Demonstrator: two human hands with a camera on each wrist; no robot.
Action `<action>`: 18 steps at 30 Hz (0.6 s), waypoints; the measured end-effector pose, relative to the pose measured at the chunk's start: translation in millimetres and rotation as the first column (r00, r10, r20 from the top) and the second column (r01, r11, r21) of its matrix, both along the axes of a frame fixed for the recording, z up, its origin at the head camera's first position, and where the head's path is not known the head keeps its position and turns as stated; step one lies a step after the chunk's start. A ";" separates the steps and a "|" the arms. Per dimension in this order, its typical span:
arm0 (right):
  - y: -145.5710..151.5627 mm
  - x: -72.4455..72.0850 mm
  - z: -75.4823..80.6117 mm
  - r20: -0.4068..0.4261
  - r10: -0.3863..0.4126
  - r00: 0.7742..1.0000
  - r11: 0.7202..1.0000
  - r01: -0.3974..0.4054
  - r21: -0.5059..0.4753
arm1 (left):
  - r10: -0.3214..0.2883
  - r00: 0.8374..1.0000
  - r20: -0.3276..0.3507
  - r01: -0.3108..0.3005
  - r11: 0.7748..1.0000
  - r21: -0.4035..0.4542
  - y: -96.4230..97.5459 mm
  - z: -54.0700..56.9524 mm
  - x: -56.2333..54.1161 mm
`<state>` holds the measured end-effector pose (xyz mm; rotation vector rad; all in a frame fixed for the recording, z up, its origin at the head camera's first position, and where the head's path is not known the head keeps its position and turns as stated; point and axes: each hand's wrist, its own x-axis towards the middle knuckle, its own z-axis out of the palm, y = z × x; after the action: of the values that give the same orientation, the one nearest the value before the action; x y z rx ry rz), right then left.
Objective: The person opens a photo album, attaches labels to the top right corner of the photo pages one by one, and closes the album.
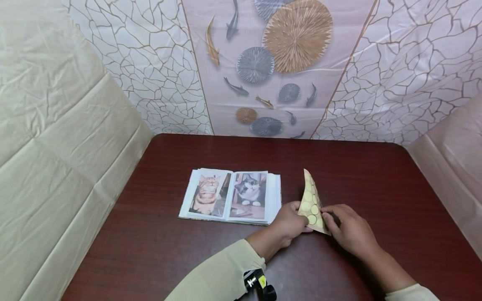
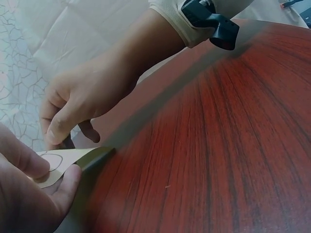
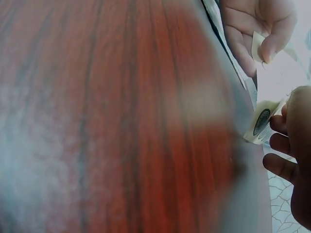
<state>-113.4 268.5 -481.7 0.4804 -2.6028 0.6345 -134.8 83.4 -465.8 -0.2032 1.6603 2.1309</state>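
Note:
A curved, pale yellow sheet of round stickers (image 1: 310, 205) is held up off the table, right of an open photo album. My left hand (image 1: 290, 221) grips its lower left part, thumb on the sticker side and fingers behind, as the left wrist view shows with the sheet (image 2: 60, 160). At the right edge of the sheet, my right hand (image 1: 350, 230) pinches with thumb and forefinger; whether a sticker is lifted there cannot be seen. In the right wrist view, a dark oval mark (image 3: 262, 121) shows on the sheet near the right fingers.
The photo album (image 1: 275, 196) lies open on the dark red wooden table (image 1: 158, 251), showing two cat pictures, close to my left hand. Patterned cloth (image 1: 169, 62) hangs behind the table, with pale cloth (image 1: 56, 146) at the left. A black camera mount (image 1: 260, 284) sits on the left sleeve.

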 end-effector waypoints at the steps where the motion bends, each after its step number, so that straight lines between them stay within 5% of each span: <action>1: 0.1 0.3 -0.2 0.002 0.004 1.000 1.000 -0.004 -0.004 | 0.000 1.000 0.001 0.000 1.000 -0.002 -0.1 0.2 0.2; 18: 2.9 -2.9 -2.0 -0.173 0.096 0.980 0.994 -0.102 -0.026 | -0.042 0.998 -0.043 0.041 0.999 -0.028 0.7 0.1 3.4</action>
<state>-116.3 271.4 -483.7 0.6281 -2.4137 0.6404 -131.4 84.1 -465.6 -0.1305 1.7033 2.0974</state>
